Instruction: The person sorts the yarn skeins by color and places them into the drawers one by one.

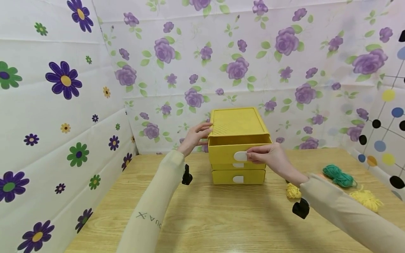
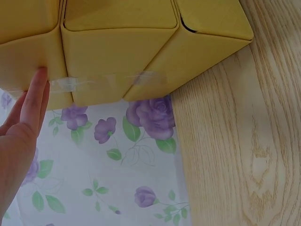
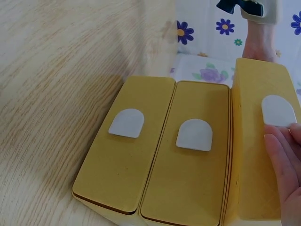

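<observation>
A yellow chest of three drawers (image 1: pixel 238 121) stands on the table against the flowered backdrop. Its top drawer (image 1: pixel 221 154) is pulled partway out, and the part of its inside that shows is bare. My right hand (image 1: pixel 269 156) pinches the white tab handle (image 3: pixel 278 111) of that drawer between thumb and fingers. On the chest's left side, near the top, my left hand (image 1: pixel 196 137) rests with fingers extended; in the left wrist view its fingertips touch the yellow side wall (image 2: pixel 28 59). The middle drawer (image 3: pixel 188 183) and bottom drawer (image 3: pixel 124 165) are closed, each with a white tab.
Right of the chest lie a green yarn skein (image 1: pixel 338 175), a pale yellow yarn bundle (image 1: pixel 367 199) and a small yellow yarn ball (image 1: pixel 293 190), partly behind my right wrist. Patterned cloth walls (image 1: pixel 63 116) enclose the wooden table (image 1: pixel 202 218) at the back and sides.
</observation>
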### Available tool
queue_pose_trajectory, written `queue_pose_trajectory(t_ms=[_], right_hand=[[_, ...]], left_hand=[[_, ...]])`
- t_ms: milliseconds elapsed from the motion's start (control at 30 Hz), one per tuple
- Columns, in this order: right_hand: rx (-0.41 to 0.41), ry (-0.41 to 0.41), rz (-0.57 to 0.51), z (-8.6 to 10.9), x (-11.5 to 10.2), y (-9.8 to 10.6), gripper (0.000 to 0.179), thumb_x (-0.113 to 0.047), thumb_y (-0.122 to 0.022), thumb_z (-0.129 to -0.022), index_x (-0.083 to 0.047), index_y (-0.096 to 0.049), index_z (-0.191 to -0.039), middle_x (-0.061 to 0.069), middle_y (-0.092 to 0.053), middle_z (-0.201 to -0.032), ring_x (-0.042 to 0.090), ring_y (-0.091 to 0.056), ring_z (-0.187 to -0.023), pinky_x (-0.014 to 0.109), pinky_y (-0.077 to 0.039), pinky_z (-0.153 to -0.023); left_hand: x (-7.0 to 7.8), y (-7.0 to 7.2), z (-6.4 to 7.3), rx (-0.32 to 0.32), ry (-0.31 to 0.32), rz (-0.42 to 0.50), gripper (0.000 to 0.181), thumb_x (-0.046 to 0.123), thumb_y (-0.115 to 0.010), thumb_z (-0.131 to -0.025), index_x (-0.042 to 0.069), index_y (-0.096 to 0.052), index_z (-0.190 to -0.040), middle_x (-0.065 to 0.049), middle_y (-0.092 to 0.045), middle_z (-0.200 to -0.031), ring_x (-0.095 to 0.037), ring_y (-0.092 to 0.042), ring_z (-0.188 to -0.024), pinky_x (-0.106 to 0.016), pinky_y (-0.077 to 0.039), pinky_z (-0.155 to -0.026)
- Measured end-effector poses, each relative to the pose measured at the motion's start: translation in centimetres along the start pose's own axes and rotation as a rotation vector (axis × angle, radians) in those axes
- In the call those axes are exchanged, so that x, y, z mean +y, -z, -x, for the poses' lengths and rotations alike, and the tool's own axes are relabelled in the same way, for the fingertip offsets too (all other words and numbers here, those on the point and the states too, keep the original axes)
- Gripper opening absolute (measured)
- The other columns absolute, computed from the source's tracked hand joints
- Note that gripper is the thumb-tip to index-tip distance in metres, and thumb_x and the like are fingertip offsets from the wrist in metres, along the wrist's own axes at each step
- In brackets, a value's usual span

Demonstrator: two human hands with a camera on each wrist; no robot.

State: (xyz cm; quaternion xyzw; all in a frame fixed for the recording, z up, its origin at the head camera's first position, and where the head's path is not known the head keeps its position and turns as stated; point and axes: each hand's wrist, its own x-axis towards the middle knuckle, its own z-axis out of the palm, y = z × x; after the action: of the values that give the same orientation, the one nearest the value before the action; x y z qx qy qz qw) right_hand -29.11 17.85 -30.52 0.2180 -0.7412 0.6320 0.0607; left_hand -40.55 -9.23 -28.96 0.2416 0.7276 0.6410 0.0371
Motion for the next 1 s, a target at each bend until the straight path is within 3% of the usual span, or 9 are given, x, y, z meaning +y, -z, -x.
queue_pose_trajectory(t_ms=[267,467,600,800,1000], right_hand=[[-0.017,-0.014,0.026,0.6,-0.3,-0.2,0.023,-0.001,-0.065,-0.082,0.014,-0.063,-0.1,0.023,-0.063,-0.092,0.027,-0.063,-0.08,0.036,-0.051,-0.068],[-0.018,0.005,0.046,1.0,-0.4,-0.2,0.022,0.0,-0.064,-0.082,0.015,-0.063,-0.099,0.023,-0.063,-0.09,0.026,-0.064,-0.078,0.038,-0.05,-0.067],[-0.031,0.03,0.054,1.1,-0.3,0.0,0.022,0.0,-0.064,-0.083,0.015,-0.063,-0.099,0.023,-0.064,-0.088,0.028,-0.064,-0.078,0.039,-0.05,-0.067],[-0.065,0.103,0.051,1.3,-0.7,0.8,0.024,-0.001,-0.062,-0.084,0.014,-0.061,-0.104,0.022,-0.064,-0.087,0.038,-0.061,-0.077,0.039,-0.051,-0.063],[-0.043,0.14,0.075,2.0,-2.1,2.3,0.027,-0.004,-0.06,-0.087,0.013,-0.059,-0.109,0.02,-0.064,-0.092,0.032,-0.063,-0.076,0.04,-0.051,-0.061]], left_hand=[[-0.2,0.0,0.0,0.009,0.004,0.003,0.042,0.023,-0.054,-0.093,0.012,-0.047,-0.132,-0.009,-0.045,-0.126,-0.025,-0.051,-0.104,-0.038,-0.048,-0.077],[-0.2,0.0,0.0,-0.001,0.001,0.009,0.042,0.023,-0.054,-0.093,0.011,-0.047,-0.133,-0.01,-0.045,-0.126,-0.025,-0.05,-0.105,-0.04,-0.047,-0.079],[-0.1,0.0,0.0,-0.002,-0.006,0.01,0.042,0.023,-0.054,-0.093,0.012,-0.047,-0.132,-0.011,-0.044,-0.126,-0.026,-0.05,-0.105,-0.046,-0.043,-0.083],[0.0,0.0,0.1,-0.014,-0.011,-0.002,0.043,0.025,-0.053,-0.093,0.011,-0.046,-0.133,-0.012,-0.043,-0.128,-0.027,-0.049,-0.107,-0.046,-0.043,-0.083],[-0.2,0.0,-0.1,-0.006,-0.006,-0.003,0.041,0.024,-0.053,-0.093,0.013,-0.047,-0.133,-0.009,-0.044,-0.127,-0.025,-0.05,-0.106,-0.041,-0.046,-0.08]])
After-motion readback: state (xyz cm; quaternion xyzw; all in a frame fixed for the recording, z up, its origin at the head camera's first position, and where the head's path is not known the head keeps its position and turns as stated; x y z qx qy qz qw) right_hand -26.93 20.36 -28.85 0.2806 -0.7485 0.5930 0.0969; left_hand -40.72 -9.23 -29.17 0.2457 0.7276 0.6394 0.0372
